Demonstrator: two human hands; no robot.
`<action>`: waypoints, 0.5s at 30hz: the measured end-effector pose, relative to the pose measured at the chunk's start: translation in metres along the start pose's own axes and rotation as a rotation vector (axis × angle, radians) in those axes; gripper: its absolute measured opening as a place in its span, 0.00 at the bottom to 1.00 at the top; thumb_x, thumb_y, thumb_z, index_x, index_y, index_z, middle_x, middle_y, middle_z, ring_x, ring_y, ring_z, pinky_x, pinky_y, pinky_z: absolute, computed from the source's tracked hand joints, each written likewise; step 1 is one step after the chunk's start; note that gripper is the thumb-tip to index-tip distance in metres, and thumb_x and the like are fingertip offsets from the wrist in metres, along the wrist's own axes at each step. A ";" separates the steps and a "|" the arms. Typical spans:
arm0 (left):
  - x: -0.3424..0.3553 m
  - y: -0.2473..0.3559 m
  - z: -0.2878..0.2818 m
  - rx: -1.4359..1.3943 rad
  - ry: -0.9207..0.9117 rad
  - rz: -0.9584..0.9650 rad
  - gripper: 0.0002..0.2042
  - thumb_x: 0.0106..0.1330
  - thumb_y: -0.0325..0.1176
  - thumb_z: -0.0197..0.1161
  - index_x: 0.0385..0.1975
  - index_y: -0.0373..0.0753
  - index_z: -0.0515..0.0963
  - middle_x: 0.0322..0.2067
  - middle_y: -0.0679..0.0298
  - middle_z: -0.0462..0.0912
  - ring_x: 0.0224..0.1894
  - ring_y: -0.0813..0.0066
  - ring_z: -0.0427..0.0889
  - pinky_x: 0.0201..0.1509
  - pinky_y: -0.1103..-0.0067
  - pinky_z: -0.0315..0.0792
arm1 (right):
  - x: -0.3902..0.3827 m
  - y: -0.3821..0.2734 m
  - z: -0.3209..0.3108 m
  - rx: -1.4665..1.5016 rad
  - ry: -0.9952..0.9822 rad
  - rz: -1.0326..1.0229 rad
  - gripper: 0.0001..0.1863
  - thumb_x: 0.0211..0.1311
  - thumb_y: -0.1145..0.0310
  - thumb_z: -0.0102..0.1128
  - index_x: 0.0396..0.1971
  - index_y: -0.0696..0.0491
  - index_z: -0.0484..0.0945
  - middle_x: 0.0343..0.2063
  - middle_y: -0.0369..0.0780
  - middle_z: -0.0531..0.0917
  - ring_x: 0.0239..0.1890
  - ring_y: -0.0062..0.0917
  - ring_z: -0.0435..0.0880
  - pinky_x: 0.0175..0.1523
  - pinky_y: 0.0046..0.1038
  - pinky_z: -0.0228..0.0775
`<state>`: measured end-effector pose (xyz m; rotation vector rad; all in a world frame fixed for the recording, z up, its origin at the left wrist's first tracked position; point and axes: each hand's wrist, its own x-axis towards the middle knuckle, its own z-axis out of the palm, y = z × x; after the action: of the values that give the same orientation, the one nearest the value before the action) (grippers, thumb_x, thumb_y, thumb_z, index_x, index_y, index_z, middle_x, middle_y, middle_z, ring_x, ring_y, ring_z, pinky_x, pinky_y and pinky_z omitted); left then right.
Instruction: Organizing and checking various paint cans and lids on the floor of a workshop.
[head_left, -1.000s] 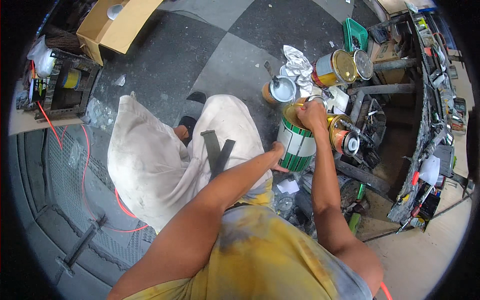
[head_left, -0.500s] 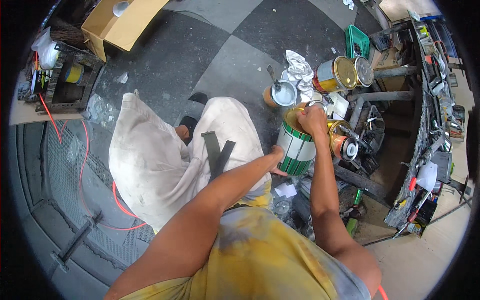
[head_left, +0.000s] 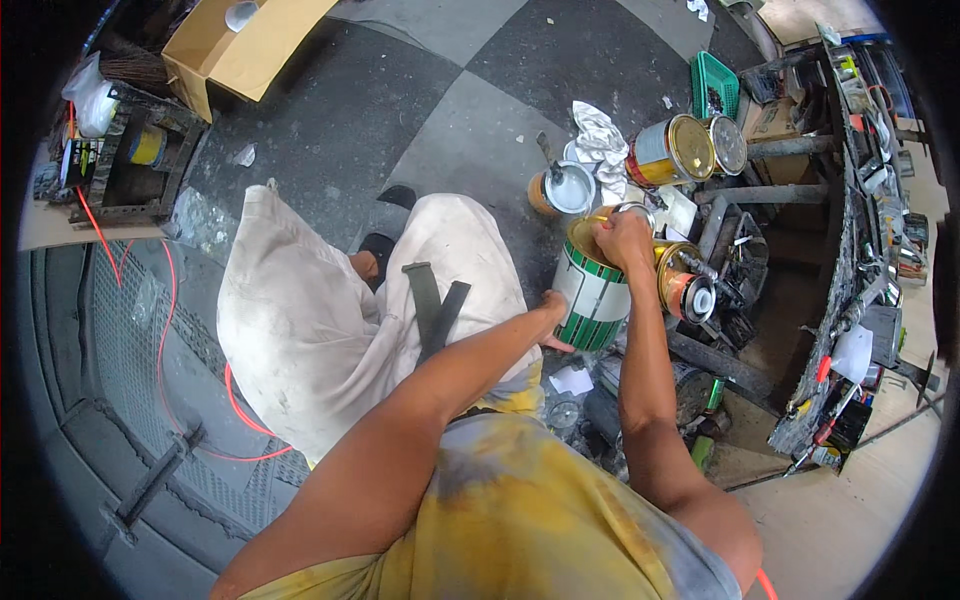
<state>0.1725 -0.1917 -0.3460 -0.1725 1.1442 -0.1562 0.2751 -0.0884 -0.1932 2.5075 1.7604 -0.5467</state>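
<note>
A green-and-white paint can (head_left: pixel 592 298) stands between my arms, right of my knee. My left hand (head_left: pixel 553 318) wraps the near left side of it, thumb up and fingers low on the wall. Over its gold-coloured top (head_left: pixel 583 238), my right hand (head_left: pixel 622 240) is closed. A thin yellow piece (head_left: pixel 597 217) juts out beside those fingers; the hand hides most of what it grips. Just beyond is an open can of pale paint (head_left: pixel 571 187) with a flat-bladed tool (head_left: pixel 545 148) standing in it.
Two lidded cans (head_left: pixel 690 147) stand farther off beside a crumpled white cloth (head_left: pixel 598 135). Smaller cans (head_left: pixel 690 295) crowd my right forearm. A cluttered workbench (head_left: pixel 835 270) runs along the right, with a green basket (head_left: pixel 715 85) behind. At far left lies a cardboard box (head_left: pixel 240 55).
My right hand has shifted very slightly on the can's top. My left hand and the can look the same.
</note>
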 end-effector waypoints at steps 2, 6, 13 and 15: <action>-0.006 -0.001 0.001 0.030 0.012 0.022 0.34 0.70 0.57 0.25 0.68 0.40 0.56 0.67 0.52 0.59 0.55 0.34 0.72 0.39 0.43 0.78 | 0.000 -0.001 -0.001 -0.005 -0.018 0.000 0.16 0.51 0.57 0.63 0.29 0.56 0.84 0.31 0.55 0.83 0.39 0.49 0.83 0.46 0.44 0.74; -0.037 -0.001 0.009 0.104 0.050 0.068 0.34 0.71 0.56 0.21 0.67 0.38 0.55 0.65 0.49 0.62 0.51 0.38 0.78 0.41 0.48 0.81 | 0.001 0.002 -0.003 -0.019 -0.060 0.017 0.16 0.53 0.57 0.64 0.32 0.55 0.83 0.34 0.56 0.83 0.40 0.51 0.82 0.47 0.46 0.74; -0.032 -0.001 0.005 0.067 -0.003 0.083 0.34 0.71 0.56 0.21 0.67 0.39 0.56 0.65 0.50 0.62 0.51 0.40 0.78 0.40 0.48 0.81 | 0.002 -0.001 -0.001 -0.035 -0.027 0.007 0.17 0.51 0.55 0.62 0.29 0.56 0.85 0.31 0.54 0.83 0.38 0.48 0.83 0.46 0.44 0.74; -0.034 -0.001 0.004 0.085 -0.029 0.076 0.34 0.71 0.57 0.21 0.66 0.39 0.57 0.65 0.50 0.63 0.51 0.40 0.78 0.40 0.48 0.81 | 0.004 0.003 0.001 -0.030 -0.034 0.006 0.17 0.51 0.55 0.62 0.29 0.56 0.85 0.32 0.54 0.83 0.38 0.47 0.83 0.47 0.44 0.74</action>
<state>0.1627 -0.1858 -0.3141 -0.0550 1.1114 -0.1341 0.2785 -0.0859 -0.1959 2.4675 1.7362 -0.5551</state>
